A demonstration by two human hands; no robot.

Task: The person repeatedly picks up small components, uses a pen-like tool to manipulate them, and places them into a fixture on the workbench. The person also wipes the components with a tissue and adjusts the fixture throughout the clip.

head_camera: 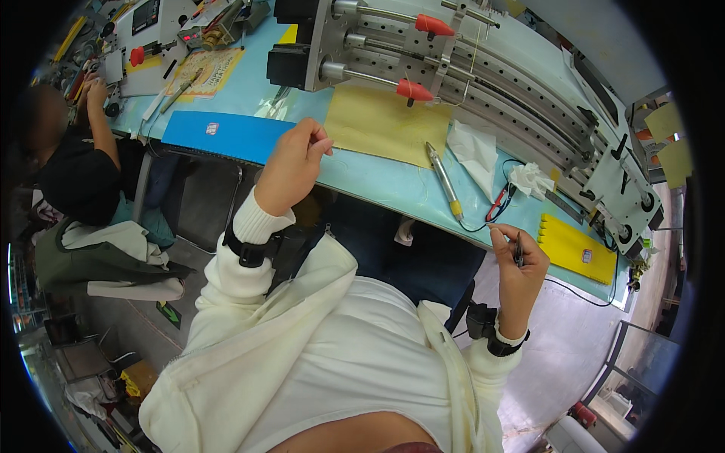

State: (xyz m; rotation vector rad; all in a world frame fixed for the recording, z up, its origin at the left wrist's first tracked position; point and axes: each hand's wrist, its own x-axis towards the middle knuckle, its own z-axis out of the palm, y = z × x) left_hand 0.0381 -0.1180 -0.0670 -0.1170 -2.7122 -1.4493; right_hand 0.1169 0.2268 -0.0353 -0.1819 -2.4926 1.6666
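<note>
My left hand is raised over the right end of a blue plastic strip, thumb and fingertips pinched together; whether a thin thread lies between them cannot be told. Past the table's front edge, my right hand is closed around a small dark metal tool, perhaps tweezers, mostly hidden by the fingers. Between the hands a silver pen-shaped tool with a yellow band and a cable lies on the light-blue table mat. Behind it is a yellow-brown sheet, below red cone-shaped tips on a metal machine.
The machine's long metal rails span the back right. White tissue, red-and-black small cutters or clips, a metal ruler and a yellow plastic strip lie at right. A co-worker sits at far left.
</note>
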